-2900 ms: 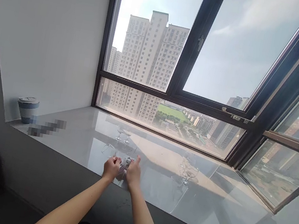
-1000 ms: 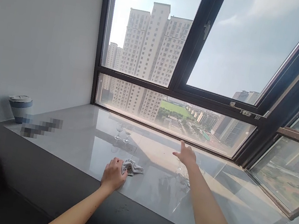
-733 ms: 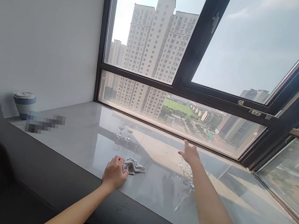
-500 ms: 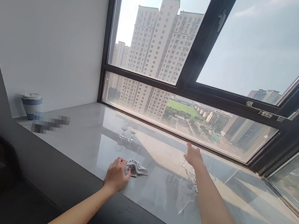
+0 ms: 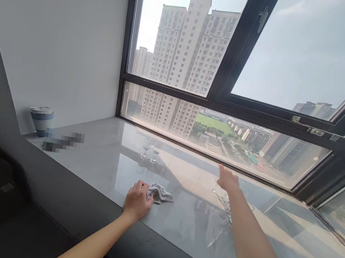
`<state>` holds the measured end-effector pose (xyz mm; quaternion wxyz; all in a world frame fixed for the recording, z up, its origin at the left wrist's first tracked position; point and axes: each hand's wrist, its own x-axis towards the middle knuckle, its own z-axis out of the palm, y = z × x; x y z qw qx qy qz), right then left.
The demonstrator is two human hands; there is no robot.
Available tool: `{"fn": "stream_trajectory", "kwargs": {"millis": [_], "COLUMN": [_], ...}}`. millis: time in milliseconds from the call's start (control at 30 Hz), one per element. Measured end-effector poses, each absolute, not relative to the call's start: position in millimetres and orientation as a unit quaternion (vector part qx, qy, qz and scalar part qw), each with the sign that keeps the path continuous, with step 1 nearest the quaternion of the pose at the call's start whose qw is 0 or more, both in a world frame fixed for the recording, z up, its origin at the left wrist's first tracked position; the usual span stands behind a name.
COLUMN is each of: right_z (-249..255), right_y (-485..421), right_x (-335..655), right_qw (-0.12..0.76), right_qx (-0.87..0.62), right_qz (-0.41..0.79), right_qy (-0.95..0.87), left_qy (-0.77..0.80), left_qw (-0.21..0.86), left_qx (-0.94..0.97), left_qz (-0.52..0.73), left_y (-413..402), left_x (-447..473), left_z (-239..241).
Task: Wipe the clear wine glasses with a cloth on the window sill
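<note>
Gleaming grey sill [image 5: 183,220] beneath window [image 5: 261,119] | left hand [image 5: 137,200] gripping cloth [image 5: 163,196] | right hand [image 5: 228,180]: hold unclear

I can't read any text, brand, number or sign on my feed. Tub [image 5: 40,121] at the windowsill's [image 5: 99,147] left end: any print too small for me. Pixelated patch [image 5: 63,142] just beside it, near the front edge: blurred, unreadable. Pale patch [image 5: 7,187] below that left end: can't tell if it's a label.
</note>
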<state>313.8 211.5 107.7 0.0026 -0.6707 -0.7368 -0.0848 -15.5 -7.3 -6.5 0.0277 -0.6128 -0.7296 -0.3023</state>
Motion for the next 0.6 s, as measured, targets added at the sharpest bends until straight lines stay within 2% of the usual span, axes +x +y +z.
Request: {"fn": "stream_trajectory", "kwargs": {"millis": [67,167,233,300,400,467,600], "right_z": [107,98,84,64,33,17,0], "right_y": [204,178,149,114,68,49,41], "right_x": [306,274,238,196,136,110,96], "right_qw": [0.033,0.149,0.228,0.281,0.271,0.284,0.334], "right_qx": [-0.668,-0.608,-0.540,-0.465,-0.428,-0.416,-0.446], "right_qz": [-0.112,-0.140,-0.067,0.061,0.110,0.190,0.245], "right_qy": [-0.735,-0.767,-0.808,-0.837,-0.855,-0.843,-0.793], "left_qy": [-0.729,-0.726,-0.715,-0.695,-0.669,-0.660,-0.642], "left_qw": [0.030,0.033,0.033,0.032,0.017,-0.002,-0.028], "left_qx": [-0.612,-0.616,-0.629,-0.648,-0.667,-0.672,-0.689], "left_qz": [-0.305,-0.305,-0.305,-0.309,-0.328,-0.336,-0.336], "left_y": [-7,-8,-9,-11,-15,-16,-17], "left_x": [-15,-16,-16,-17,-18,-19,-22], "left_z": [-7,-6,-6,-5,-3,-2,-1]}}
